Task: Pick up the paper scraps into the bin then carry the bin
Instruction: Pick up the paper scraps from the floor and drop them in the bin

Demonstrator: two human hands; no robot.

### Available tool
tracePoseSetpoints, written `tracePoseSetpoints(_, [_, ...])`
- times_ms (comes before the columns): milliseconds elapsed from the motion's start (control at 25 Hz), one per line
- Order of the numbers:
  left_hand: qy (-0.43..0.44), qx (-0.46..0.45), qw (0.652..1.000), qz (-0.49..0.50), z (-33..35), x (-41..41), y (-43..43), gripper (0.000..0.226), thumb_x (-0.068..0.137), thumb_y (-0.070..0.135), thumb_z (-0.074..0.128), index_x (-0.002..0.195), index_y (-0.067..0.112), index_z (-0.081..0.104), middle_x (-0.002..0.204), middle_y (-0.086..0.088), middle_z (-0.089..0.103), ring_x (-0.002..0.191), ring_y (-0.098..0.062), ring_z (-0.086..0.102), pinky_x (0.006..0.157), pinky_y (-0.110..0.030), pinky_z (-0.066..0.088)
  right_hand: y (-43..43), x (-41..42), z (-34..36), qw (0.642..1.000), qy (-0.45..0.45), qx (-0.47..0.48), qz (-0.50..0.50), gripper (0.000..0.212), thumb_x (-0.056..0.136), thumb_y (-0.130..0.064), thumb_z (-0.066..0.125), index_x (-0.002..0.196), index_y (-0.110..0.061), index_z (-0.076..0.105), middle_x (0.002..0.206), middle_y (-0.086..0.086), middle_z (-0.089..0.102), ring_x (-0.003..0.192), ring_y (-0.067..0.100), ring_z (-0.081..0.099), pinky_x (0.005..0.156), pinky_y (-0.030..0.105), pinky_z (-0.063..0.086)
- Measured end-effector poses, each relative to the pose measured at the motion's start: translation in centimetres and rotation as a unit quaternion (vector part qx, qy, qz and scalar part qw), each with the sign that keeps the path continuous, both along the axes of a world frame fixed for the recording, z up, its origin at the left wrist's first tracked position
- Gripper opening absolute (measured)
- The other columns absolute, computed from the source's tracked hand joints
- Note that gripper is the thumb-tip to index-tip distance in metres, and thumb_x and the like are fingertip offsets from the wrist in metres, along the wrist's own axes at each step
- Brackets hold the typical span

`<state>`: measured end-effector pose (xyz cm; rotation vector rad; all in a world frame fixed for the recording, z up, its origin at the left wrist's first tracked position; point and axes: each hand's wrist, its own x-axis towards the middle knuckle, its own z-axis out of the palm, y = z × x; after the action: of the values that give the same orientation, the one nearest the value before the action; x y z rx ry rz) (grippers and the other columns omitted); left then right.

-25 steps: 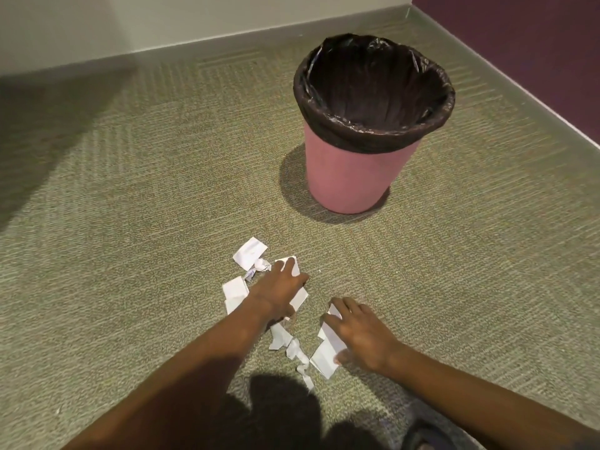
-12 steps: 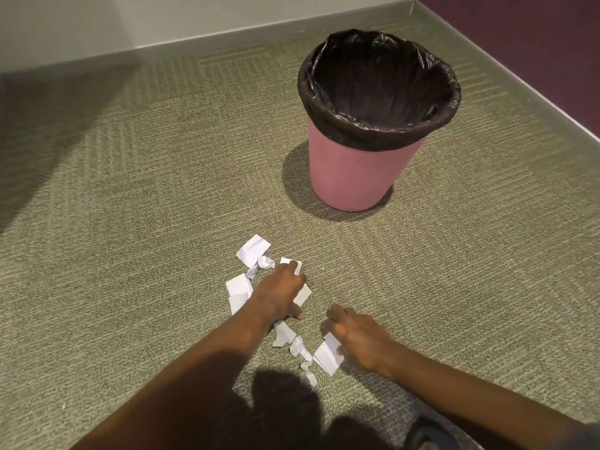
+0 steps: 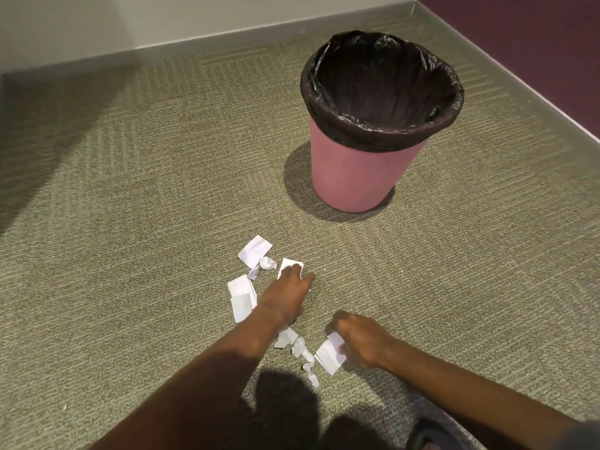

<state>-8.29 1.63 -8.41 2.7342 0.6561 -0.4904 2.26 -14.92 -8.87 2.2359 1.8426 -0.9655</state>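
Observation:
Several white paper scraps (image 3: 255,251) lie scattered on the carpet in the lower middle of the view. My left hand (image 3: 287,293) lies palm down on one scrap (image 3: 289,265), its fingers curling over the paper. My right hand (image 3: 358,342) grips another white scrap (image 3: 329,354) with curled fingers, low on the floor. More small crumpled scraps (image 3: 300,347) sit between my two forearms. The pink bin (image 3: 357,177) with a black liner (image 3: 383,89) stands upright beyond the scraps, to the upper right, apart from both hands.
Green-grey carpet (image 3: 130,206) spreads around. A pale wall with a grey skirting (image 3: 162,50) runs along the top, and a dark purple wall (image 3: 535,37) closes the right corner. A dark shoe (image 3: 431,436) shows at the bottom right.
My right hand has curled tighter around its scrap and drawn it slightly toward me. The left hand stays on its scrap. The view shifted a little toward the bin.

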Motion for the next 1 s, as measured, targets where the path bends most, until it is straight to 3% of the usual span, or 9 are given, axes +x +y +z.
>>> tracePoseSetpoints(160, [-0.042, 0.033, 0.998, 0.014, 0.2, 0.0, 0.1, 0.066, 0.080, -0.013, 0.056, 0.138, 0.011, 0.035, 0.132, -0.019, 0.048, 0.121, -0.035, 0.048, 0.086, -0.041, 0.052, 0.5, 0.1, -0.4, 1.000, 0.007, -0.018, -0.011, 0.048, 0.092, -0.014, 0.064, 0.138, -0.015, 0.051, 0.139, 0.008, 0.049, 0.124, 0.029, 0.052, 0.102, 0.037, 0.045])
tracePoseSetpoints(400, [-0.056, 0.076, 0.995, 0.043, 0.2, 0.5, -0.2, 0.047, 0.083, -0.012, 0.062, 0.126, 0.003, 0.051, 0.103, -0.017, 0.068, 0.098, -0.031, 0.063, 0.082, -0.035, 0.054, 0.2, 0.1, -0.7, 0.999, 0.022, -0.027, -0.035, 0.050, 0.092, -0.014, 0.064, 0.139, -0.016, 0.049, 0.145, 0.009, 0.044, 0.131, 0.029, 0.045, 0.108, 0.038, 0.041])
tracePoseSetpoints(680, [-0.094, 0.098, 0.989, 0.055, 0.3, 0.5, -0.2, 0.040, 0.085, -0.008, 0.061, 0.121, 0.007, 0.053, 0.107, -0.014, 0.067, 0.102, -0.028, 0.060, 0.082, -0.034, 0.053, -0.9, -0.1, 0.3, 0.997, 0.041, -0.003, -0.073, 0.042, 0.095, -0.015, 0.059, 0.136, -0.017, 0.053, 0.141, 0.005, 0.050, 0.127, 0.024, 0.049, 0.106, 0.035, 0.042])
tracePoseSetpoints(760, [-0.114, 0.088, 0.988, 0.058, 1.1, 0.8, -0.5, 0.037, 0.087, -0.004, 0.063, 0.120, 0.008, 0.054, 0.108, -0.012, 0.067, 0.102, -0.026, 0.061, 0.083, -0.032, 0.053, -0.7, 0.8, 1.6, 0.992, 0.075, -0.003, -0.106, 0.033, 0.095, -0.020, 0.059, 0.128, -0.015, 0.060, 0.131, 0.006, 0.058, 0.120, 0.024, 0.055, 0.095, 0.033, 0.047])
tracePoseSetpoints(880, [-0.190, 0.046, 0.977, 0.090, 4.2, 2.9, 0.0, 0.028, 0.090, 0.002, 0.063, 0.116, 0.010, 0.057, 0.107, -0.010, 0.067, 0.095, -0.020, 0.062, 0.080, -0.027, 0.054, 1.0, 3.0, 5.2, 0.971, 0.112, 0.052, -0.203, 0.017, 0.091, -0.020, 0.065, 0.104, -0.012, 0.071, 0.099, 0.006, 0.070, 0.087, 0.021, 0.064, 0.062, 0.025, 0.045])
tracePoseSetpoints(1000, [-0.300, 0.003, 0.935, 0.188, 9.5, 5.4, 1.7, 0.029, 0.087, -0.001, 0.064, 0.114, 0.009, 0.061, 0.101, -0.008, 0.070, 0.085, -0.018, 0.064, 0.072, -0.024, 0.053, 3.4, 5.5, 10.7, 0.930, 0.154, 0.160, -0.292, 0.011, 0.089, -0.018, 0.069, 0.099, -0.015, 0.072, 0.083, -0.001, 0.068, 0.070, 0.016, 0.063, 0.057, 0.031, 0.048])
